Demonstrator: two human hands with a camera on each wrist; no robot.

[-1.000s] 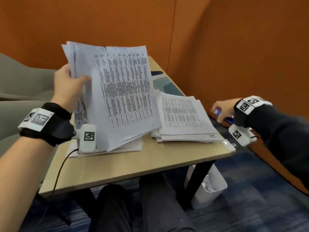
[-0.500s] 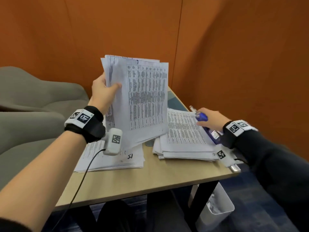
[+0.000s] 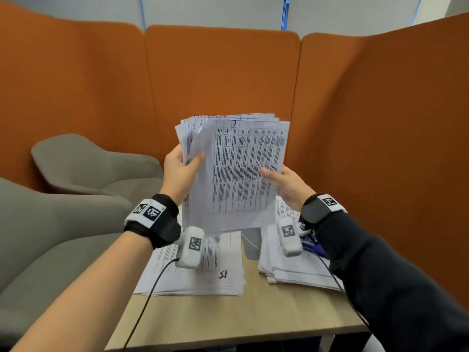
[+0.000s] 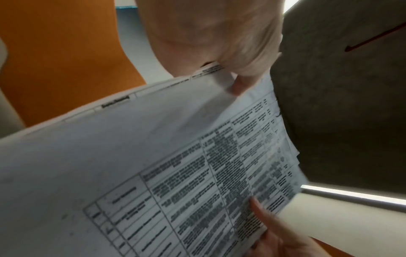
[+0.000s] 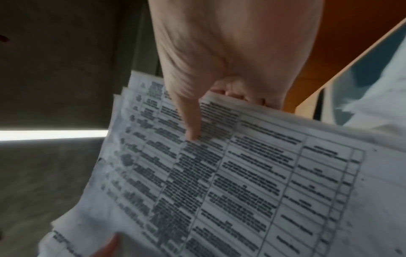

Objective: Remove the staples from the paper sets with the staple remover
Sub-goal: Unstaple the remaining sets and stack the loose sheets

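A stapled paper set (image 3: 236, 174) printed with tables stands upright in the air above the table. My left hand (image 3: 182, 161) grips its left edge, thumb on the front. On the right edge my right hand (image 3: 281, 179) pinches the set, thumb on the front and fingers behind. The left wrist view shows the paper set (image 4: 153, 156) under my left hand (image 4: 219, 43). In the right wrist view my right hand (image 5: 219, 52) lays its thumb across the paper set (image 5: 241, 173). The blue staple remover (image 3: 311, 243) lies on the right paper stack, below my right wrist.
Two flat paper stacks lie on the wooden table (image 3: 228, 321): a left stack (image 3: 215, 273) and a right stack (image 3: 291, 273). A grey flat object (image 3: 251, 242) sits between them. Grey armchairs (image 3: 76, 174) stand at the left. Orange partition walls (image 3: 223, 72) close the back and right.
My right hand let go of the blue staple remover, now on the right stack, and took the paper set's right edge. The set was lifted to the centre.
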